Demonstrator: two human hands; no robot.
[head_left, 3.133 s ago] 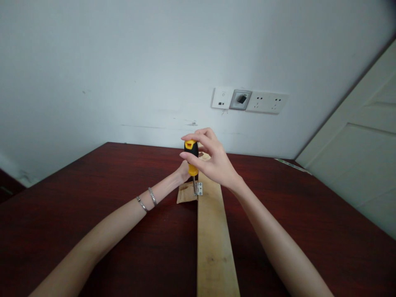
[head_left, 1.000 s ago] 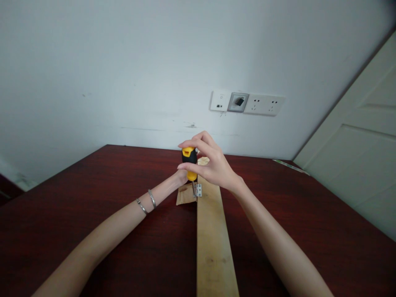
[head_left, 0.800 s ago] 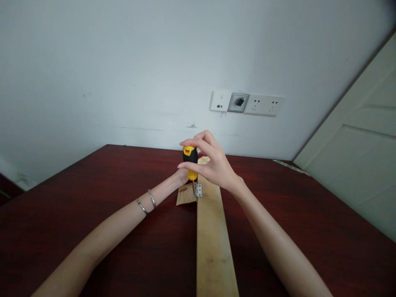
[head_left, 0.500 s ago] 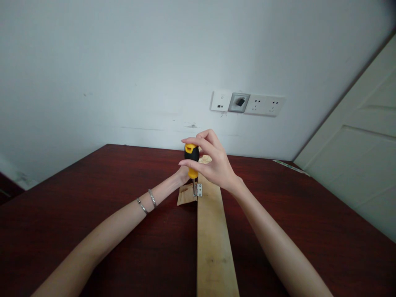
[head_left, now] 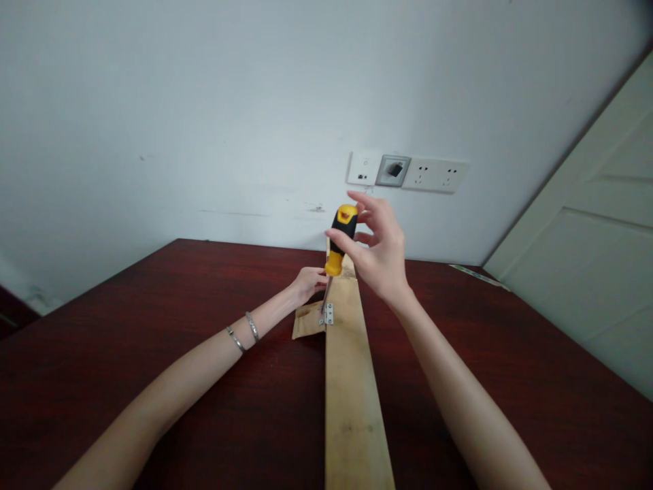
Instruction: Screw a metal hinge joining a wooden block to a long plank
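Note:
A long pale wooden plank [head_left: 352, 381] lies on the dark red table [head_left: 153, 327], running away from me. A small metal hinge [head_left: 327, 314] sits on its left edge, joining it to a small brown wood piece [head_left: 307, 320]. My right hand [head_left: 380, 252] is closed on the yellow and black handle of a screwdriver [head_left: 341, 235], which leans to the right with its tip down at the hinge. My left hand [head_left: 309, 282] rests beside the hinge with its fingers curled near the screwdriver shaft; whether it pinches anything is unclear. Two bracelets ring my left wrist.
A white wall stands behind the table with a row of wall sockets [head_left: 408, 173]. A pale door [head_left: 586, 265] leans in at the right. A thin strip [head_left: 479, 275] lies at the table's far right edge.
My right hand has lifted up and to the right, tilting the screwdriver from upright to leaning right. My left hand's fingers now show beside the shaft.

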